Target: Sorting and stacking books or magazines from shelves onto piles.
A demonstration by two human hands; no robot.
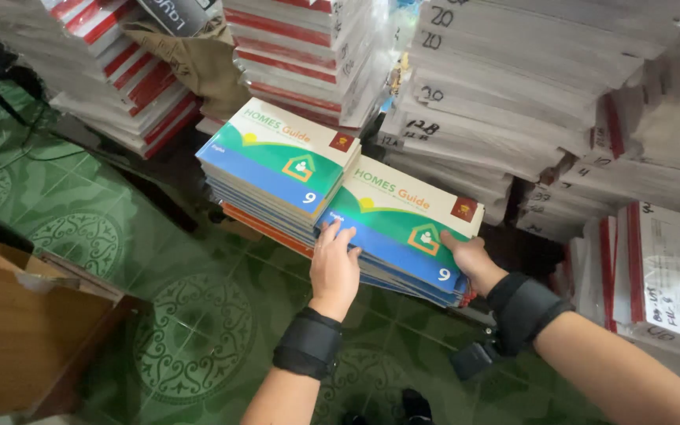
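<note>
We are looking down at our two bare hands, both gripping one stack of booklets (pixel 403 236) with green, white and blue covers. Our left hand (pixel 334 267) is lying on the near left corner of that stack, its fingers (pixel 338 236) spread slightly apart and pressing flat over the top cover's edge. Our right hand (pixel 472 258) is holding the stack's near right corner, thumb on the cover and the other fingers hidden beneath (so we cannot tell how they are curled). Both wrists are wearing black wrist bands (pixel 308 344).

The held stack is sitting just beside, and touching, a second pile of the same booklets (pixel 281 165) to its left, which is standing a little higher. An orange-edged cover (pixel 265 228) is showing beneath that pile.

Behind both piles, wrapped white bundles (pixel 497 94) are rising in tall stacks, some with red bands, and more are leaning at the right. A green patterned tile floor (pixel 190 330) is showing below our arms, and a brown cardboard box (pixel 17 330) is sitting at the lower left.
</note>
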